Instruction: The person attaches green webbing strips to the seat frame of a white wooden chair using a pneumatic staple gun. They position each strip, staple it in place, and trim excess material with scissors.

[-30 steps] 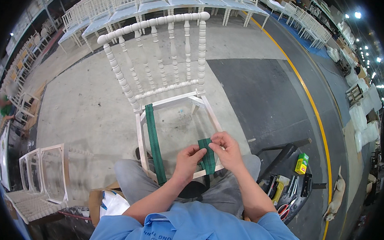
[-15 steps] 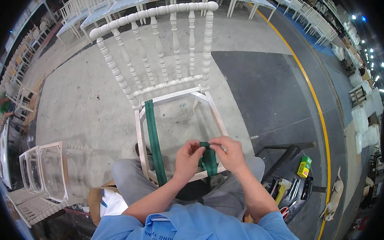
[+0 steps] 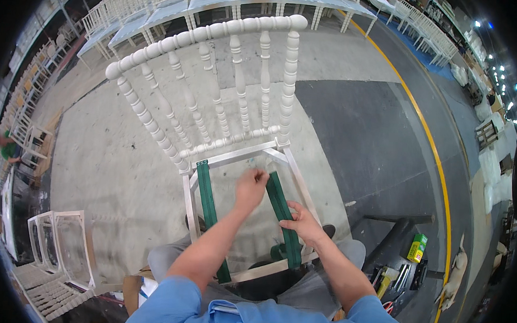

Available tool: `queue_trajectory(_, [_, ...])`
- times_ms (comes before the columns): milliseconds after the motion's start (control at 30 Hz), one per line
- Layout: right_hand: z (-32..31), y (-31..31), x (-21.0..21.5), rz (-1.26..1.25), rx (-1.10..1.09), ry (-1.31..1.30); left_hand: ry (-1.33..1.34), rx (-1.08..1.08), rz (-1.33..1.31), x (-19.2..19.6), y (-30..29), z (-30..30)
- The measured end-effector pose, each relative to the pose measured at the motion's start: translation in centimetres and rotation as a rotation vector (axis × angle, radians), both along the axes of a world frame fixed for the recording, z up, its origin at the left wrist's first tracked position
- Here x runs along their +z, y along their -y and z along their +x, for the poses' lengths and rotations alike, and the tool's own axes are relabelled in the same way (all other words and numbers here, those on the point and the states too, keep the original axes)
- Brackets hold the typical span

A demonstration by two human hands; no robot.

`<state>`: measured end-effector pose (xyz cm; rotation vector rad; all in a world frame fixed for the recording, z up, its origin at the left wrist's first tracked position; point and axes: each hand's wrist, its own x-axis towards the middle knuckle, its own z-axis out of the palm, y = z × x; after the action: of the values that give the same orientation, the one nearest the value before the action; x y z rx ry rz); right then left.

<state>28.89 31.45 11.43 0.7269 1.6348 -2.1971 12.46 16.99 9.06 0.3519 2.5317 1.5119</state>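
A white chair frame (image 3: 303, 183) with a turned spindle back stands before me, its seat frame between my knees. One green webbing strap (image 3: 207, 197) spans the left of the seat opening from back rail to front rail. A second green webbing strap (image 3: 279, 198) rises from the front rail toward the back rail, its far end short of that rail. At that end, the closed fingertips of my left hand (image 3: 250, 191) meet the strap's edge. My right hand (image 3: 303, 224) pinches the same strap lower down, thumb across it. More green webbing (image 3: 277, 253) hangs beside its front end.
At right, a black stand (image 3: 396, 239) holds hand tools, red-handled scissors (image 3: 388, 306) and a green-yellow box (image 3: 417, 247). An animal (image 3: 454, 280) lies by the yellow floor line. Another chair frame (image 3: 64, 251) lies at left; a cardboard box (image 3: 131, 291) sits near my leg. White chairs line the back.
The second strap has gone from bunched near the front rail to stretched out toward the back. My left hand has moved away from me; my right hand has shifted slightly nearer.
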Motion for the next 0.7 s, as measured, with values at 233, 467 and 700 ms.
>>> queue_trajectory(233, [-6.8, -2.3, -4.6, 0.541, -0.05, -0.069, 0.002, 0.133, -0.157, -4.9, -5.6, -10.4])
queue_trajectory(467, [-13.5, -3.0, -5.5, 1.062, 0.108, -0.342, -0.133, 0.237, -0.267, -7.3, -7.0, -10.8])
queue_trajectory(700, [-19.2, -2.9, -5.5, 1.289, 0.379, -0.209, -0.094, 0.261, -0.299, -7.6, -7.1, -10.7])
